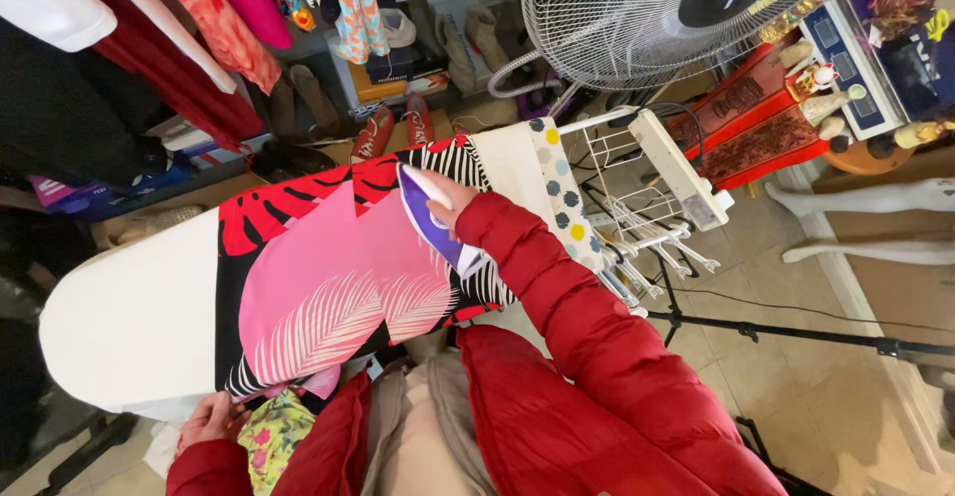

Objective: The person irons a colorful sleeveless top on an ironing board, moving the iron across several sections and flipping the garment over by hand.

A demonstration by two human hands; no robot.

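Observation:
A pink, red, black and white patterned cloth [328, 277] lies spread over a white ironing board [129, 317]. My right hand [453, 200], in a red puffy sleeve, grips the handle of a purple and white iron [430, 219] resting on the cloth near the board's right end. My left hand [211, 419] is at the near edge of the board, holding the cloth's edge where it hangs down, next to a yellow-green floral fabric [274, 434].
A standing fan [647, 13] rises behind the board. A white wire iron rest [637, 207] and a power strip [678, 168] sit at the board's right end. Clothes hang at top left [199, 28]; shoes [388, 128] lie on the floor. A black stand leg [796, 332] crosses the tiles.

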